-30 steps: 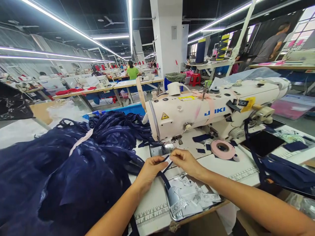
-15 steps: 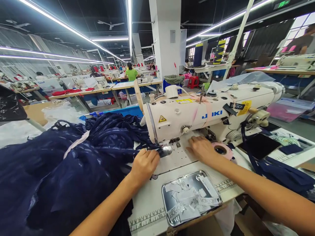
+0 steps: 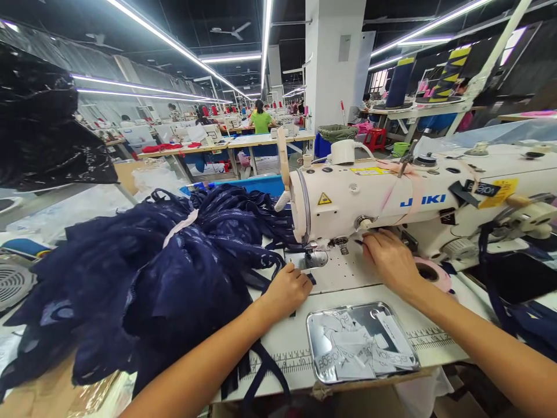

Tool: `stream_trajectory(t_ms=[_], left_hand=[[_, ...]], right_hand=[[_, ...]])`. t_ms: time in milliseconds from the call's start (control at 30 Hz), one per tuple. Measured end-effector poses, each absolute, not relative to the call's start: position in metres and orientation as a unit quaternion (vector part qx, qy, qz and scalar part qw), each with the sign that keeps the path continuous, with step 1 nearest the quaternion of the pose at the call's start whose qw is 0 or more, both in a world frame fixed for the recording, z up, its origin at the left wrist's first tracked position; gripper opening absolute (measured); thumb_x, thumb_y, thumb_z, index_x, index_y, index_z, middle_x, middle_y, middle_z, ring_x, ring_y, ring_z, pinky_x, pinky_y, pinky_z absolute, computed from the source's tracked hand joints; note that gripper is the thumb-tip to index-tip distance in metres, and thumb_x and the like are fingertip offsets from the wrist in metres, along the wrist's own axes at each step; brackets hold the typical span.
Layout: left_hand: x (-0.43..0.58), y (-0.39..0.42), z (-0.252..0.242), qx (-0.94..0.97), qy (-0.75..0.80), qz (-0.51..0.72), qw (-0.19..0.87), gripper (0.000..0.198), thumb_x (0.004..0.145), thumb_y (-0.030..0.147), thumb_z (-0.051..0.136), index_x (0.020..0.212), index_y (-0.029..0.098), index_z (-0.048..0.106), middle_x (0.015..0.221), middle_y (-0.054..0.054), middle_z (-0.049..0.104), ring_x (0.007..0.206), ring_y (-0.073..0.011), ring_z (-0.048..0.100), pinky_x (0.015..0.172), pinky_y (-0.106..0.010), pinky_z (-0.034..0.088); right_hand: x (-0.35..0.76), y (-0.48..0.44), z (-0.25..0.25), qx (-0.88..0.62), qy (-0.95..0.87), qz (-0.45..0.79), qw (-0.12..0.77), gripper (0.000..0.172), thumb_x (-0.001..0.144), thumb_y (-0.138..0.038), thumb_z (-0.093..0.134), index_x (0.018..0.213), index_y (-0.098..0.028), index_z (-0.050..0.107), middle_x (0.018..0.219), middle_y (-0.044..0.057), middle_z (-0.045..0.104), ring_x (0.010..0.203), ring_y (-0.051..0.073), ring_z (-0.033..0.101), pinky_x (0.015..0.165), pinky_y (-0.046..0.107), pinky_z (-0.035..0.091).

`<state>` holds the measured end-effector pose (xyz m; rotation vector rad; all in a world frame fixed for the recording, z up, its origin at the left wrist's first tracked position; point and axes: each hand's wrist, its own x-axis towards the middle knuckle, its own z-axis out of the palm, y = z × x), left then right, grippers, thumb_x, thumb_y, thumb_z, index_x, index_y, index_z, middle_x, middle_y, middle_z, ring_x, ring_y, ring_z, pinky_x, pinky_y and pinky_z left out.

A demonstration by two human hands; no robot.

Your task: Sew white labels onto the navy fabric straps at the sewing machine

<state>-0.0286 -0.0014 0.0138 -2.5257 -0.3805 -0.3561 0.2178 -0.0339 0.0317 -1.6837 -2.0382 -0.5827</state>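
Observation:
My left hand [image 3: 288,291] is closed on a navy strap [image 3: 273,255] in front of the sewing machine's needle area; a short dark end pokes out past the knuckles. The strap leads back into a large heap of navy garments [image 3: 174,290] on the left, tied with a pale band [image 3: 180,227]. My right hand [image 3: 389,260] rests on the bed of the white sewing machine [image 3: 331,203], under its arm. Its fingers are bent together, and a small dark bit shows at the fingertips, too little to name. The metal needle plate [image 3: 315,259] lies between both hands.
A metal tray [image 3: 311,348] of white printed labels [image 3: 352,348] sits at the table's front edge. Right of my right hand are a pink tape roll [image 3: 444,276] and a dark flat phone-like slab [image 3: 517,278]. A black plastic bag [image 3: 47,122] hangs at left; a person in green [image 3: 261,121] sits farther back.
The view has swung left, so everything sits farther right. My left hand has come nearer me, away from the needle, with the strap. My right hand's fingers have drawn together.

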Motion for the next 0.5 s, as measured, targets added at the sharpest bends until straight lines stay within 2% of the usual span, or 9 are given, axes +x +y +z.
stream_trajectory(t_ms=[67, 133, 167, 333, 500], left_hand=[[-0.031, -0.005, 0.013, -0.940, -0.148, -0.126, 0.281, 0.016, 0.078, 0.006, 0.046, 0.065, 0.013, 0.050, 0.060, -0.002, 0.054, 0.055, -0.0143, 0.048, 0.057, -0.030, 0.026], [-0.032, -0.007, 0.013, -0.939, -0.152, -0.122, 0.283, 0.015, 0.079, 0.006, 0.046, 0.065, 0.013, 0.051, 0.060, -0.002, 0.054, 0.055, -0.0145, 0.048, 0.056, -0.031, 0.025], [-0.032, -0.007, 0.012, -0.938, -0.155, -0.123, 0.284, 0.016, 0.079, 0.006, 0.047, 0.065, 0.013, 0.051, 0.060, -0.002, 0.054, 0.056, -0.0146, 0.048, 0.056, -0.031, 0.025], [-0.033, -0.010, 0.010, -0.935, -0.171, -0.134, 0.282, 0.018, 0.079, 0.004, 0.045, 0.065, 0.013, 0.051, 0.059, -0.002, 0.053, 0.056, -0.0147, 0.049, 0.056, -0.031, 0.025], [-0.032, -0.011, 0.009, -0.937, -0.175, -0.131, 0.272, 0.017, 0.080, 0.006, 0.046, 0.066, 0.013, 0.052, 0.060, -0.002, 0.055, 0.057, -0.0151, 0.050, 0.057, -0.031, 0.027]], right_hand=[[0.207, -0.033, 0.029, -0.578, -0.751, -0.117, 0.298, 0.018, 0.080, -0.016, 0.038, 0.077, -0.018, 0.056, 0.079, 0.006, 0.065, 0.070, 0.018, 0.058, 0.070, 0.031, 0.044], [0.198, -0.026, 0.023, -0.597, -0.749, -0.033, 0.284, 0.016, 0.080, -0.019, 0.039, 0.075, -0.020, 0.054, 0.073, 0.002, 0.064, 0.064, 0.017, 0.057, 0.059, 0.027, 0.042], [0.196, -0.022, 0.019, -0.613, -0.745, -0.016, 0.262, 0.015, 0.079, -0.018, 0.041, 0.073, -0.019, 0.054, 0.070, 0.002, 0.063, 0.063, 0.017, 0.056, 0.059, 0.028, 0.041], [0.188, -0.012, 0.006, -0.608, -0.757, -0.098, 0.219, 0.011, 0.076, -0.014, 0.046, 0.077, -0.014, 0.057, 0.082, 0.011, 0.061, 0.084, 0.025, 0.054, 0.078, 0.035, 0.036], [0.167, -0.031, 0.006, -0.537, -0.818, -0.108, 0.176, 0.012, 0.079, -0.024, 0.047, 0.080, -0.016, 0.056, 0.084, 0.008, 0.059, 0.077, 0.021, 0.051, 0.070, 0.033, 0.032]])
